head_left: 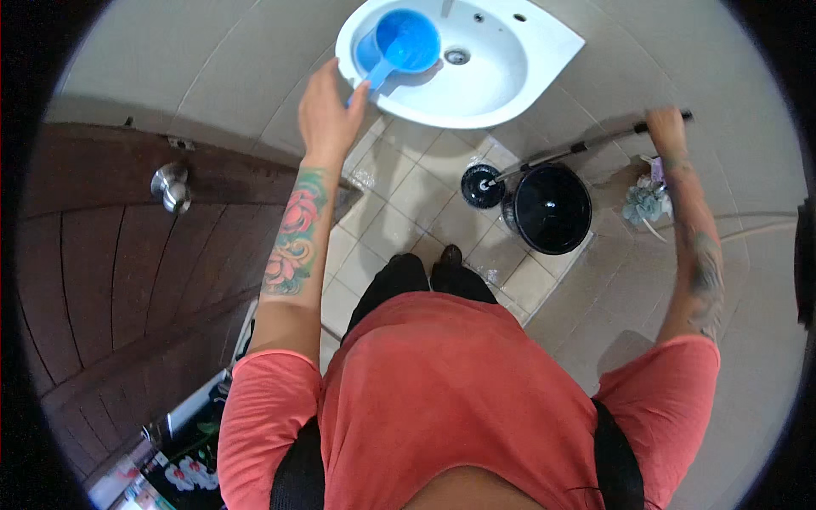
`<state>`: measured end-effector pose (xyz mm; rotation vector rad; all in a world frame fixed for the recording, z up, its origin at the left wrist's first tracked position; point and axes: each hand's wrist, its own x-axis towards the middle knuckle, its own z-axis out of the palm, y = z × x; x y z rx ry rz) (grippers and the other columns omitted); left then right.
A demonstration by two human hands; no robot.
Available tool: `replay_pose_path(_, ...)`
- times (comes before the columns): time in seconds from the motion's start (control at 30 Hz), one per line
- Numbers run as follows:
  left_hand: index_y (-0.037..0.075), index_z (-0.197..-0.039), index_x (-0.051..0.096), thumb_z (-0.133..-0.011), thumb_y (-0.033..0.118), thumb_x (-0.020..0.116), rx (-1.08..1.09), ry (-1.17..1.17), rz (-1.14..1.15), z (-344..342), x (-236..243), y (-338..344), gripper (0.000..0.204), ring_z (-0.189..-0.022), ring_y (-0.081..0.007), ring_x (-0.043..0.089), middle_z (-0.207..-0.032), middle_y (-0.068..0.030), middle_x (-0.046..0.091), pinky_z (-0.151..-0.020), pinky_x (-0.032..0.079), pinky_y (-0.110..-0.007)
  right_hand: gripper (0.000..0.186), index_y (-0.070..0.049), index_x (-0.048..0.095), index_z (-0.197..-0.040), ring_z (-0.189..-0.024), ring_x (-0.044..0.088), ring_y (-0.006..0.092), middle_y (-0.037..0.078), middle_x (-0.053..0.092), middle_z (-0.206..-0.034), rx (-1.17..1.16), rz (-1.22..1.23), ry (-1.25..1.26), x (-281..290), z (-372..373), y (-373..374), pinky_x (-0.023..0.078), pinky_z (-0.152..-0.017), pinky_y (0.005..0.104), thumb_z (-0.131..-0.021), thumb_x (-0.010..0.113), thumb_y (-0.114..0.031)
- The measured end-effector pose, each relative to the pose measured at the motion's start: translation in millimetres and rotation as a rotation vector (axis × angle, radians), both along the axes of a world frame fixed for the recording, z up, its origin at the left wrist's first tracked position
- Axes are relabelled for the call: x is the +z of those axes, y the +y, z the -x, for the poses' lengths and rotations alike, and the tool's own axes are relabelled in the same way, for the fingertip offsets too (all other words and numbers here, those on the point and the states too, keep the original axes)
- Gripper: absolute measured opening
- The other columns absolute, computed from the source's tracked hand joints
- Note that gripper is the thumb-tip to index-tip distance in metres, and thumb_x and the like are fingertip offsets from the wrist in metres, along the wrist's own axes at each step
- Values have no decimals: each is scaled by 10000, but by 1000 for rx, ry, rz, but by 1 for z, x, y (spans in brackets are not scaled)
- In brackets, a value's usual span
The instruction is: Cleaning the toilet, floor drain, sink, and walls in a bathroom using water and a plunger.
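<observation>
A blue plastic water dipper [414,44] rests in the left part of the white sink [557,41], its bowl facing up. At the sink's near-left rim, my left hand [333,115] is closed around the end of the dipper's handle, thumb along it. Over on the right, my right hand [666,129] wraps round the black grip of a long-handled plunger [482,186]. Its metal pole slants down to the left, and its round black head stands on the tiled floor, beside a black bucket [552,209].
A dark wooden door [127,280] with a round metal knob [172,188] stands at left. Near the right wall are a grey-blue flower-like object [643,202] and a pale hose [748,232]. The floor tiles [399,200] look wet. My feet are below the sink.
</observation>
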<state>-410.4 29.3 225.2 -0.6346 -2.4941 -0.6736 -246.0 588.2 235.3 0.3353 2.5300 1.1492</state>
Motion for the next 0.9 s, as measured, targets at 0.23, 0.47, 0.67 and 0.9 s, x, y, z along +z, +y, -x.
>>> replay_pose_path(0.23,-11,-1078,603,-922,294,650,253,-307,-612,-22,-69,-169,346,-893,-204,642,-996,-110,667,-834,492,-347,305,-62,644,-823,-769,660,348,153,660,-764,182,361,73,20,-134,-95,516,-660,457,-779,711,-356)
replay_pose_path(0.47,54,-1493,206,-986,604,165,122,-1261,-2737,-21,-132,-217,749,-1296,-376,431,-1440,-240,387,-1012,367,-586,425,-74,670,-880,-764,667,377,174,677,-803,-339,379,-49,9,-279,-167,528,-656,474,-820,675,-494)
replay_pose_path(0.67,130,-1425,366,-813,739,476,178,-719,-3379,24,-124,-192,870,-1183,-352,451,-1378,-101,373,-894,485,-564,476,-68,677,-904,-844,669,385,176,688,-867,-566,459,-29,-24,-339,-222,524,-720,488,-819,667,-537)
replay_pose_path(0.9,230,-1338,416,-473,636,867,477,-231,-3752,36,-101,-173,1057,-1108,-245,506,-1326,29,353,-698,512,-456,431,-51,670,-898,-858,670,386,180,694,-882,-458,501,5,-55,-266,-244,526,-745,483,-822,686,-475)
